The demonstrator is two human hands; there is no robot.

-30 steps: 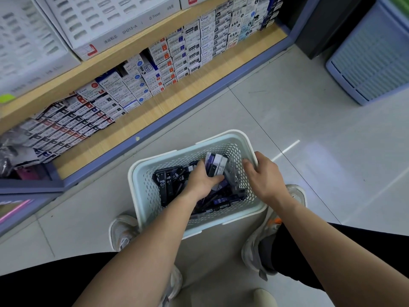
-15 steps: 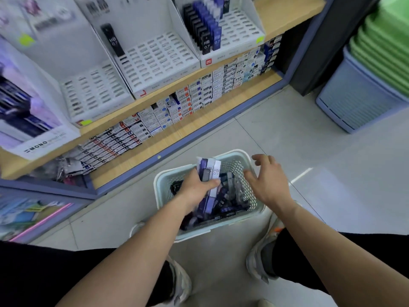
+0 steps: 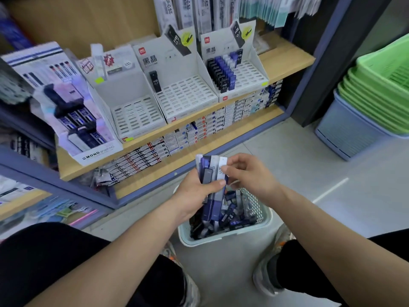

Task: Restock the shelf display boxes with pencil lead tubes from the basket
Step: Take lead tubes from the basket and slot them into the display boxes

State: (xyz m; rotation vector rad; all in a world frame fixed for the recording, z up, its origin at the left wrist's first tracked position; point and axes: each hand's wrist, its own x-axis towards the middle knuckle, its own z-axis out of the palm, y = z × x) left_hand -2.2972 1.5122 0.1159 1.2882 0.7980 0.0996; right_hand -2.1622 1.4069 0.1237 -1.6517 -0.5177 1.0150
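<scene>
Purple, black and white lead tubes (image 3: 212,173) are out of the basket (image 3: 223,237) now, a fanned bundle held just above its far rim instead of down inside like a second ago. Left grip (image 3: 194,193) is wrapped round the bundle's lower half and right grip (image 3: 252,176) pinches the top of the rightmost white tube, so probably peeling one off next. Far up on the shelf (image 3: 285,60), the middle display box (image 3: 188,96) has one tube and the right display box (image 3: 250,72) is part full.
</scene>
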